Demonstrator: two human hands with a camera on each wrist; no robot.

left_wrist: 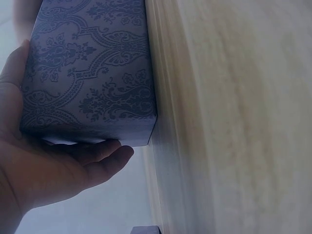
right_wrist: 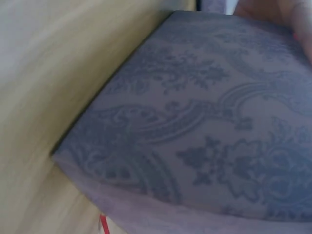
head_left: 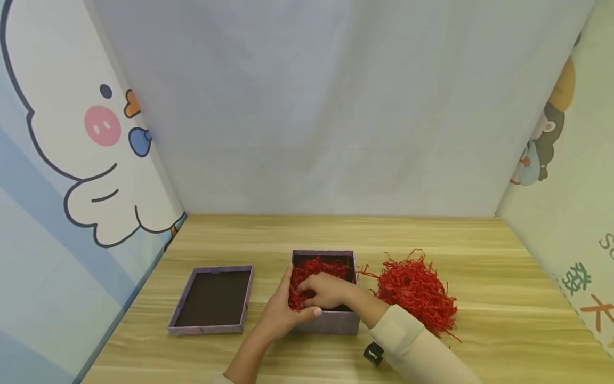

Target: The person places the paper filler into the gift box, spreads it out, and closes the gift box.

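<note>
A purple patterned box (head_left: 331,322) stands open-topped on the table, with red shredded paper (head_left: 314,268) inside. My left hand (head_left: 280,314) grips the box at its near left corner, thumb along the front rim and fingers against the left side. In the left wrist view, the fingers of that hand (left_wrist: 58,170) curl along the box wall (left_wrist: 90,68). Inside the box, my right hand (head_left: 328,290) has its fingers bent into the paper; the fingertips are partly hidden. The right wrist view shows mostly the box's patterned outer side (right_wrist: 195,122).
The box's matching lid (head_left: 213,298) lies to the left, dark inside facing up. Right of the box is a loose heap of red shredded paper (head_left: 417,293). A small black object (head_left: 373,353) shows beside the right sleeve. A pale curtain (head_left: 336,106) hangs behind the table.
</note>
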